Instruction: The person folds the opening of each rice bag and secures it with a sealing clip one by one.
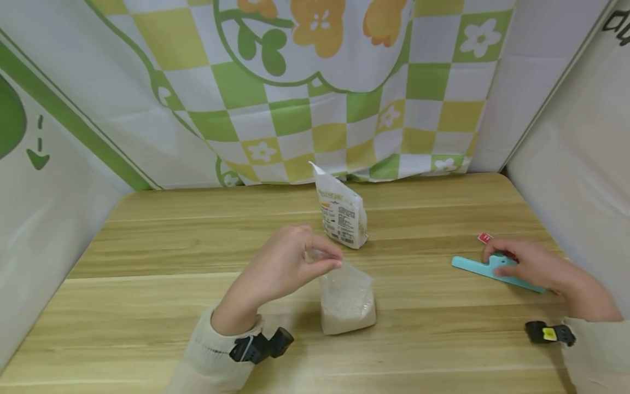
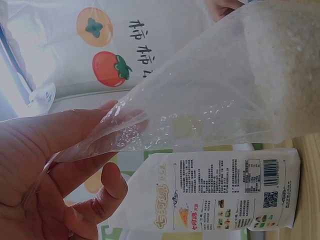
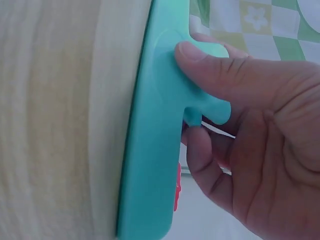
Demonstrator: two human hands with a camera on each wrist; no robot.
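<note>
A clear plastic bag (image 1: 347, 301) with white rice in its lower part stands on the table. My left hand (image 1: 290, 264) pinches the bag's gathered top between thumb and fingers, pulling the film up to the left; in the left wrist view the film (image 2: 190, 105) stretches from the fingers to the rice. At the right, my right hand (image 1: 541, 265) grips a turquoise bag clip (image 1: 472, 266) by its raised middle handle. In the right wrist view the thumb lies on the face of the clip (image 3: 155, 140), with fingers behind it.
Behind the clear bag stands a white printed rice package (image 1: 342, 213), its top leaning left. A small red-and-white item (image 1: 484, 237) lies just beyond the right hand. The wooden table (image 1: 172, 241) ends at a checkered cloth (image 1: 325, 120) at the back.
</note>
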